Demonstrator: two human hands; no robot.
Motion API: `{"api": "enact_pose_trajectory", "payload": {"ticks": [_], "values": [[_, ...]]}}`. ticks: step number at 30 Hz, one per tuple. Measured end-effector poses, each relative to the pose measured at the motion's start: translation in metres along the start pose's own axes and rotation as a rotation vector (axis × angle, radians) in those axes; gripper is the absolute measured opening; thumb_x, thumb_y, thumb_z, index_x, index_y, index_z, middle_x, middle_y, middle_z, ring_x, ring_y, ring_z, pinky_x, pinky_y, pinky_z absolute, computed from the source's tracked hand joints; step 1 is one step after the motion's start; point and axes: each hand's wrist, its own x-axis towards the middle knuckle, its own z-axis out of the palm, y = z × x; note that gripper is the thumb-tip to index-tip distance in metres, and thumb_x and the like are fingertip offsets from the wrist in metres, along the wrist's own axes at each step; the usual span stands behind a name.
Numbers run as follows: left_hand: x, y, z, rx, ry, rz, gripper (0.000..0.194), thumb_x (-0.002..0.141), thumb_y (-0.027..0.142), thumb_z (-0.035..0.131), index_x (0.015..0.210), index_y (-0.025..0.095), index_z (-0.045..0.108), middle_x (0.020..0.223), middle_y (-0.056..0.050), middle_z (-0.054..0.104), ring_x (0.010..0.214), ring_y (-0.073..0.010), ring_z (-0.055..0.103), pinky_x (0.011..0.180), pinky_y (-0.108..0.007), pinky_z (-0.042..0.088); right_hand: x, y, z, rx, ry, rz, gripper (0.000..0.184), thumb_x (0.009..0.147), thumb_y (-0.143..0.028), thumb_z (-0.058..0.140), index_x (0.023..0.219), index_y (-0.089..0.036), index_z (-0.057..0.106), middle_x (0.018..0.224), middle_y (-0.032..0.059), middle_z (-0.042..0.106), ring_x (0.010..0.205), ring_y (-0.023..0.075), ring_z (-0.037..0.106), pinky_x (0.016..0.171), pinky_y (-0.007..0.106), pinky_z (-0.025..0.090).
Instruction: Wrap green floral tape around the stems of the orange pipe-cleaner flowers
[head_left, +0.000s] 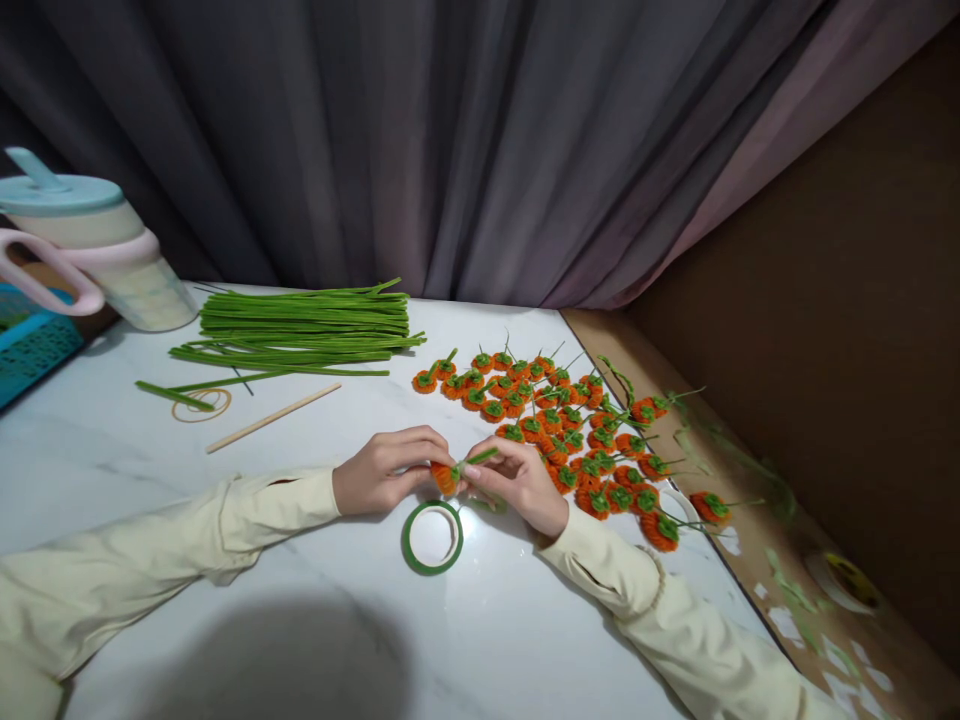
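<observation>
Between thumb and fingers, my left hand grips a small orange pipe-cleaner fruit, shaped like a persimmon. My right hand meets it from the other side, pinching the green stem at its top. The fingertips of both hands nearly touch and hide part of the join. Just below them lies a roll of green tape on the white table. Right of my right hand, many finished orange fruits with green tops and thin wire stems are spread out.
A bundle of green pipe cleaners lies at the back left. In front of it are a wooden stick and rubber bands. A tumbler and a blue basket stand far left. Paper scraps litter the brown surface at right.
</observation>
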Motion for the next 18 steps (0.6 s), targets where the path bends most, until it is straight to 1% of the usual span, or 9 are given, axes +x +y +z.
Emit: {"api": "enact_pose_trajectory", "payload": {"ticks": [2, 5, 7, 9, 11, 15, 18], "values": [[0.0010, -0.0002, -0.0001, -0.039, 0.008, -0.034, 0.016, 0.086, 0.009, 0.048, 0.094, 0.013, 0.062, 0.086, -0.009, 0.061, 0.079, -0.0140, 0.058, 0.072, -0.025, 0.048, 0.0003, 0.0017, 0.0001, 0.004, 0.018, -0.017, 0.022, 0.072, -0.033, 0.070, 0.076, -0.015, 0.059, 0.064, 0.0016, 0.064, 0.048, 0.0085, 0.053, 0.042, 0.018, 0.039], [0.0012, -0.0019, -0.0001, -0.088, 0.022, -0.082, 0.014, 0.085, 0.012, 0.050, 0.092, 0.013, 0.062, 0.085, -0.008, 0.061, 0.077, -0.0137, 0.058, 0.072, -0.025, 0.049, 0.0009, 0.0046, 0.0006, 0.061, 0.026, -0.020, 0.026, 0.071, -0.033, 0.071, 0.085, -0.019, 0.054, 0.066, -0.0008, 0.063, 0.045, 0.0073, 0.050, 0.039, 0.018, 0.038], [0.0009, -0.0030, 0.0001, -0.112, 0.025, -0.100, 0.014, 0.085, 0.013, 0.050, 0.092, 0.014, 0.063, 0.085, -0.008, 0.061, 0.077, -0.0137, 0.058, 0.072, -0.026, 0.049, 0.0010, 0.0056, 0.0013, 0.067, 0.026, -0.039, 0.028, 0.072, -0.033, 0.071, 0.088, -0.020, 0.052, 0.067, -0.0006, 0.063, 0.050, 0.0096, 0.055, 0.042, 0.019, 0.041], [0.0008, -0.0037, 0.0002, -0.131, 0.022, -0.105, 0.014, 0.085, 0.014, 0.050, 0.092, 0.013, 0.063, 0.085, -0.008, 0.062, 0.077, -0.0139, 0.058, 0.073, -0.026, 0.049, 0.0007, 0.0054, 0.0023, 0.039, 0.019, -0.072, 0.025, 0.073, -0.034, 0.070, 0.085, -0.019, 0.054, 0.068, 0.0006, 0.063, 0.058, 0.0123, 0.060, 0.051, 0.022, 0.047], [0.0010, -0.0038, 0.0003, -0.144, 0.018, -0.104, 0.014, 0.085, 0.014, 0.050, 0.092, 0.013, 0.063, 0.084, -0.008, 0.062, 0.077, -0.0139, 0.058, 0.073, -0.026, 0.049, 0.0002, 0.0044, 0.0030, 0.011, 0.016, -0.088, 0.021, 0.074, -0.034, 0.069, 0.082, -0.018, 0.056, 0.069, 0.0010, 0.062, 0.061, 0.0131, 0.062, 0.057, 0.025, 0.050], [0.0013, -0.0027, 0.0003, -0.150, 0.013, -0.103, 0.014, 0.085, 0.013, 0.050, 0.092, 0.013, 0.062, 0.085, -0.007, 0.061, 0.078, -0.0137, 0.058, 0.073, -0.026, 0.048, -0.0006, 0.0029, 0.0028, -0.016, 0.020, -0.083, 0.018, 0.074, -0.032, 0.068, 0.081, -0.018, 0.059, 0.069, 0.0013, 0.063, 0.060, 0.0126, 0.062, 0.058, 0.025, 0.051], [0.0017, -0.0007, 0.0001, -0.130, 0.011, -0.100, 0.014, 0.085, 0.012, 0.049, 0.092, 0.013, 0.061, 0.086, -0.007, 0.061, 0.079, -0.0138, 0.058, 0.074, -0.026, 0.047, -0.0005, 0.0029, 0.0020, -0.036, 0.030, -0.074, 0.020, 0.073, -0.034, 0.069, 0.079, -0.017, 0.060, 0.069, 0.0017, 0.063, 0.060, 0.0132, 0.062, 0.059, 0.026, 0.051]]}}
